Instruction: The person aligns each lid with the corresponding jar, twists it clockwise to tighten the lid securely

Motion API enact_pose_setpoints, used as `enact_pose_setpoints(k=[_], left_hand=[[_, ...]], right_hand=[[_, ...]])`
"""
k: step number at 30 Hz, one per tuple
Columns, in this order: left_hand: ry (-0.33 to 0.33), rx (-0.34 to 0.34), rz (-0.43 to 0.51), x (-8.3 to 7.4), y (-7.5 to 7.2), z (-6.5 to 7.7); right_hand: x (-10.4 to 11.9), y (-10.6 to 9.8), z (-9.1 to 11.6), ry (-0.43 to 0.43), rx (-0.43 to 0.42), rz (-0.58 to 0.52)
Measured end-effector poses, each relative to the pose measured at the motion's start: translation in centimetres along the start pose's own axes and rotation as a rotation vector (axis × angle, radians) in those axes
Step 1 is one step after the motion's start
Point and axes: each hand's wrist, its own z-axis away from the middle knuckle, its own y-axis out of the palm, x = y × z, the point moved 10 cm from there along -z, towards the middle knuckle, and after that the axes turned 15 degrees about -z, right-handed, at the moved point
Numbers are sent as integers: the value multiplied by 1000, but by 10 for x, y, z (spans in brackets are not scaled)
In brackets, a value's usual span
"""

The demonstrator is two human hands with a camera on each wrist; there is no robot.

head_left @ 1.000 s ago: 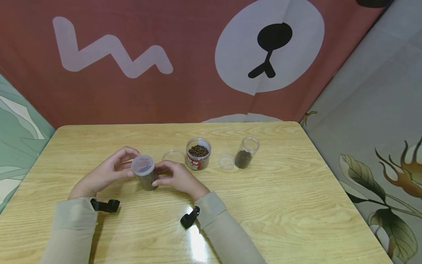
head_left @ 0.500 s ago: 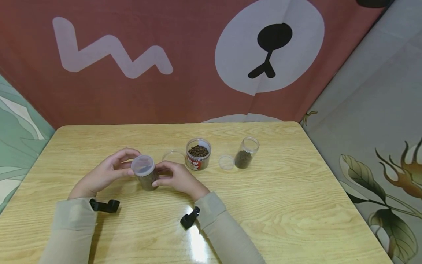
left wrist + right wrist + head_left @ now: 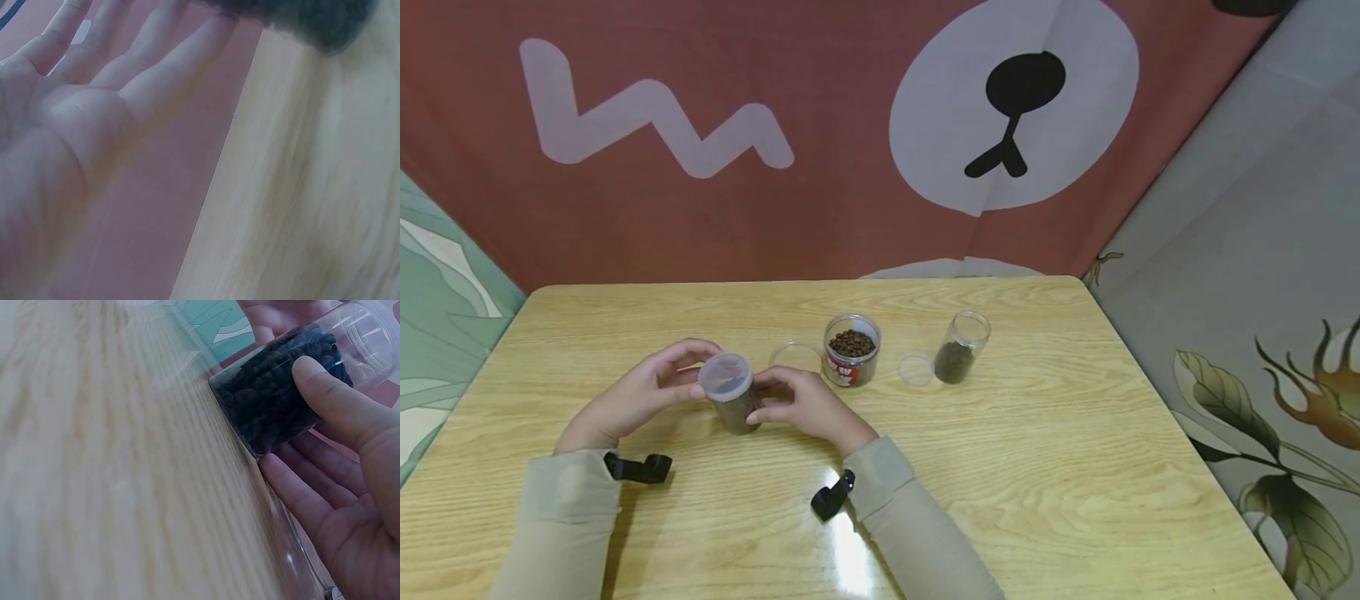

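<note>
A clear cylindrical jar (image 3: 734,410) with dark bean-like pieces in it stands on the table, a translucent lid (image 3: 726,376) over its mouth. My right hand (image 3: 808,407) grips its lower right side; in the right wrist view the thumb (image 3: 325,387) lies across the jar wall, fingers behind it. On the other side, my left hand (image 3: 651,387) holds the upper part near the lid, thumb in front and fingers reaching behind. Only the jar's dark lower end (image 3: 312,22) shows in the left wrist view, with the left fingers extended toward it.
Behind the hands stands an uncovered jar (image 3: 850,369) of brown pellets with a red label. A clear round lid (image 3: 795,356) lies left of it, a smaller lid (image 3: 915,369) right. Farther right is a taller uncovered jar (image 3: 953,363) with dark contents. The wooden table (image 3: 1045,467) meets a red backdrop.
My left hand's fingers have shifted down very slightly at the jar. The right hand and the other jars stay where they were.
</note>
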Motion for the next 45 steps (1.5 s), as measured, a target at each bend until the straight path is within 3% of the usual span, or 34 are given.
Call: enact_pose_setpoints(k=[7, 16, 25, 35, 45], left_hand=[[-11, 11, 1, 5, -1, 4], [51, -6, 26, 2, -2, 6], [18, -17, 10, 3, 0, 5], [0, -58, -98, -1, -12, 4], [-45, -102, -133, 4, -22, 6]], right_hand=[[0, 3, 0, 9, -1, -12], [1, 7, 0, 15, 1, -7], [4, 9, 0, 17, -12, 26], [6, 13, -6, 18, -60, 44], [7, 14, -15, 32, -105, 75]])
